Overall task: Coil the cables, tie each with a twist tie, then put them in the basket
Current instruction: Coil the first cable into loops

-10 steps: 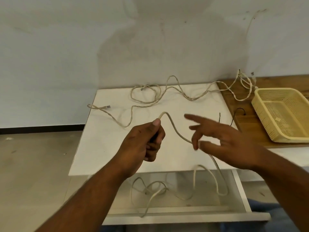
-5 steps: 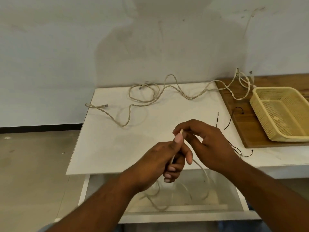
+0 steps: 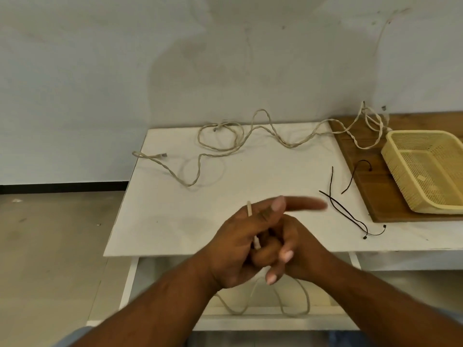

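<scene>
My left hand is closed on a thin beige cable over the front edge of the white table. One short end sticks up above its knuckles. My right hand presses against the left, its fingers curled over the same cable. Slack loops of this cable hang below both hands. A second, twisted beige cable lies loose along the back of the table. Black twist ties lie right of my hands. The yellow basket stands at the far right with nothing in it.
The basket rests on a brown wooden board that adjoins the white table. A white drawer hangs open under the table's front edge, behind the hanging loops. The wall stands close behind, and bare floor lies to the left.
My right hand was apart from the left one second ago; it has closed in against it. Both hands now overlap on the thin cable, and the hanging slack is shorter.
</scene>
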